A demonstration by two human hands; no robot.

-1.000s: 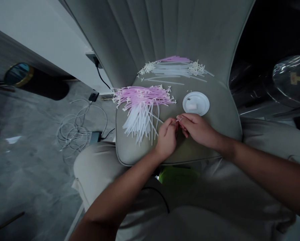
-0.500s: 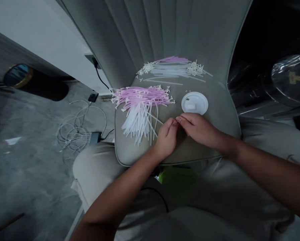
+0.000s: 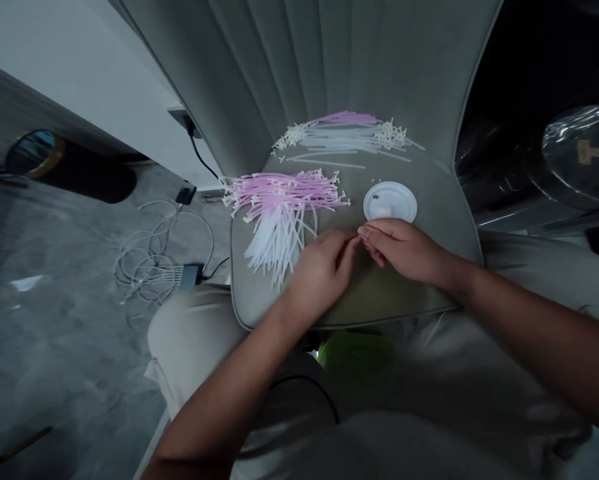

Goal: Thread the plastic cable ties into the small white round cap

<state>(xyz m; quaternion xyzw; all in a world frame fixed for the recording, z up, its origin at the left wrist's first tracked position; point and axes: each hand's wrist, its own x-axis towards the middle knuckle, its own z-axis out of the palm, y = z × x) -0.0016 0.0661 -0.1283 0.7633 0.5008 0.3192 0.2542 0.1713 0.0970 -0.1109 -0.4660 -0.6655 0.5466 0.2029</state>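
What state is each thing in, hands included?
Left hand: fingertips pinched; any held piece hidden
Right hand: fingertips pinched, meeting the left's
Pink strips: heaped crosswise, white-tipped
White strips: fanned out, partly behind left hand
Rear strips: laid roughly side by side
White dish: upright, front edge partly hidden, small white block inside
Floor cables: loosely coiled
Wall plug: plugged in

From here I see a dim, bluish view, deep black at the upper right, faint glare on shiny surfaces, slight blur throughout
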